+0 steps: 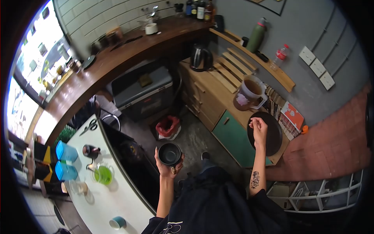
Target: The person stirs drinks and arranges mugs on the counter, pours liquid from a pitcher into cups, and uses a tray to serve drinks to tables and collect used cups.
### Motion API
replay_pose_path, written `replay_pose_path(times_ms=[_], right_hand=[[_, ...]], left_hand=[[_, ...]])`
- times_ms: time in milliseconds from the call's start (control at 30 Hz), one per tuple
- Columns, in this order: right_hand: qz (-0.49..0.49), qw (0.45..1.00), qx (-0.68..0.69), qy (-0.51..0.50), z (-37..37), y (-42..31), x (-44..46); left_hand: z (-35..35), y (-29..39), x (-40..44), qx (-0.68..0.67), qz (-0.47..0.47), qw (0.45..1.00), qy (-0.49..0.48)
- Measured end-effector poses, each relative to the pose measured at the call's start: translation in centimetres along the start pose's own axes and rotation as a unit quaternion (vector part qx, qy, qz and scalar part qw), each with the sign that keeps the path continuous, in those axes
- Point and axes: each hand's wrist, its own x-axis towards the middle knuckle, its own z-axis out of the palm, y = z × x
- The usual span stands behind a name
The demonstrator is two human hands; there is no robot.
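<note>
My left hand (pixel 178 167) is wrapped around a small black cup (pixel 170 153), held up in front of my body above the floor. Its mouth faces me and the inside looks dark. My right hand (pixel 259 130) is raised over a dark round tray (pixel 275 134) at the end of the wooden cabinet. Those fingers are curled together, and anything between them is too small or hidden to make out. Just beyond the tray stands a large jug (pixel 248 93) of brown liquid, with a pink pattern on its side and its handle towards the right.
To my left, a white table (pixel 117 195) carries a glass of green drink (pixel 103 174), blue containers (pixel 66 151), scissors (pixel 90 125) and a teal cup (pixel 117 222). A red-lined bin (pixel 168 126) sits on the floor. An electric kettle (pixel 200 58) stands on the cabinet (pixel 210 103).
</note>
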Motion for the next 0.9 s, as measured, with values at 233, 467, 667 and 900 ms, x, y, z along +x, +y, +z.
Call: replay_pose_path(times_ms=[233, 467, 667, 900], right_hand=[[0.032, 0.995, -0.040, 0.090, -5.1, 2.4, 4.2], [0.049, 0.990, -0.061, 0.115, -7.8, 8.7, 13.4], [0.083, 0.989, -0.090, 0.086, -8.2, 14.8, 21.7], [0.091, 0.992, 0.005, 0.084, -6.0, 15.6, 22.4]], left_hand=[[1.4, -3.5, 7.7, 0.026, -0.071, 0.996, 0.047], [0.8, -9.2, 18.8, 0.063, -0.071, 0.991, 0.098], [2.4, -13.6, 28.5, 0.092, -0.074, 0.979, 0.165], [2.4, -15.7, 36.1, 0.098, -0.098, 0.972, 0.190]])
